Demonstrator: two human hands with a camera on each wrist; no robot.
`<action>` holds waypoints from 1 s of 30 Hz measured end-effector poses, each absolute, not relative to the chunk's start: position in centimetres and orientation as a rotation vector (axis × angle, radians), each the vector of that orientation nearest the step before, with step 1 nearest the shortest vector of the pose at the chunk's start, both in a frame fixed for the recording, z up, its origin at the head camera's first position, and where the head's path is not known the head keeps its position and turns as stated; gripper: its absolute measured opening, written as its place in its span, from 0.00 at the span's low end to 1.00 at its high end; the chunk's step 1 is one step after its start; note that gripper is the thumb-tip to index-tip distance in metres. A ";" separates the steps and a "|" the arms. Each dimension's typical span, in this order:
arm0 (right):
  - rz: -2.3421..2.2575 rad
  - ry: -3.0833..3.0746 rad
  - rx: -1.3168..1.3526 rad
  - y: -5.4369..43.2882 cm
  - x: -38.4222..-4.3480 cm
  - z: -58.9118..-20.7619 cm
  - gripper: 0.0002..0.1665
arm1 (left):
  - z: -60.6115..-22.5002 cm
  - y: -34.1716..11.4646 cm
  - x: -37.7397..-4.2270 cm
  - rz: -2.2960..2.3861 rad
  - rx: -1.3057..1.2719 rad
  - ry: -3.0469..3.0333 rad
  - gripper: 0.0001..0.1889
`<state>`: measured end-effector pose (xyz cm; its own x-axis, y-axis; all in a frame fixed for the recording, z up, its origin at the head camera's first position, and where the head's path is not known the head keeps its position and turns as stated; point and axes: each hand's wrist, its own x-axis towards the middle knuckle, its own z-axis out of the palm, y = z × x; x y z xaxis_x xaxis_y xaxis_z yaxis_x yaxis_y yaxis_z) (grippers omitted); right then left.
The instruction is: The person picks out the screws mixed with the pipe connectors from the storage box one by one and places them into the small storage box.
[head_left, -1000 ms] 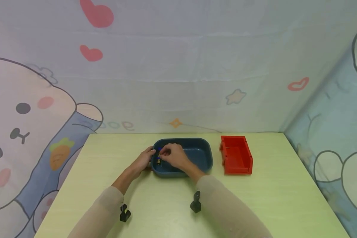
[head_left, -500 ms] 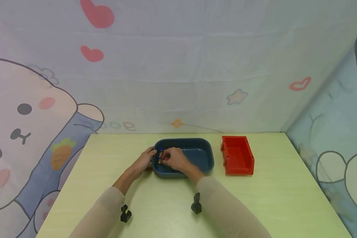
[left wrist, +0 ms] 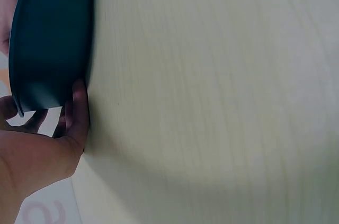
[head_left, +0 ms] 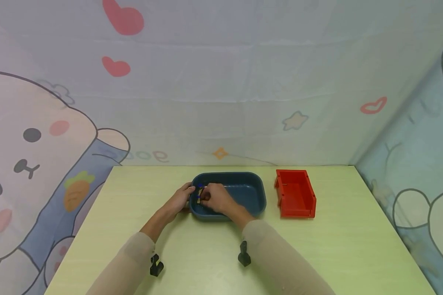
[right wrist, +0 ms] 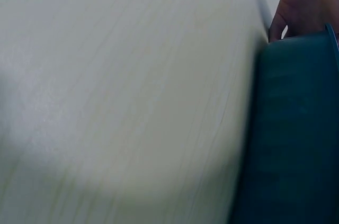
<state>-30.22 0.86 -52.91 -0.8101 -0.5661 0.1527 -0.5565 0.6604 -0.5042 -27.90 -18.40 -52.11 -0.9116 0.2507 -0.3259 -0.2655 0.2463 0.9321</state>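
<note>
A dark blue plastic bin (head_left: pixel 245 173) with rounded corners stands in the middle of the table. My left hand (head_left: pixel 178 200) holds its left end, thumb over the rim; in the left wrist view, the fingers of my left hand (left wrist: pixel 45 147) lie against the end wall. Inside that end lie small yellow and blue pieces (head_left: pixel 199 201), roughly in a row along the wall, too small to name. Over the bin reaches my right hand (head_left: pixel 218 198), fingers bent down beside these pieces. Its fingertips are partly hidden, so whether they pinch a piece cannot be told.
Right of the blue bin stands a red open-fronted parts bin (head_left: pixel 297 196), with a small light-coloured bit inside. A patterned cloth backdrop (head_left: pixel 221 102) rises behind the table (head_left: pixel 339 246). Something orange-brown (head_left: pixel 185 210) shows just under the left hand.
My right hand's fingers have drawn slightly right and down from the small pieces, leaving more of them in sight. My left hand stays on the bin's end. The head view has shifted slightly.
</note>
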 end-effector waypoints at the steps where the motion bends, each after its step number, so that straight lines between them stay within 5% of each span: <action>1: -0.833 2.853 -0.970 0.8 -30.2 -52.9 0.04 | -52.1 -18.4 -27.9 1.705 -0.009 2.118 0.29; 30: -0.857 2.760 -1.047 0.8 -30.2 -53.1 0.12 | -52.2 -18.4 -27.9 1.697 -0.021 2.145 0.29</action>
<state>-30.17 0.84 -53.07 -0.7658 -0.6299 0.1293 -0.5924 0.6129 -0.5229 -27.89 -18.42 -52.19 -0.9183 0.2336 -0.3196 -0.2572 0.2617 0.9303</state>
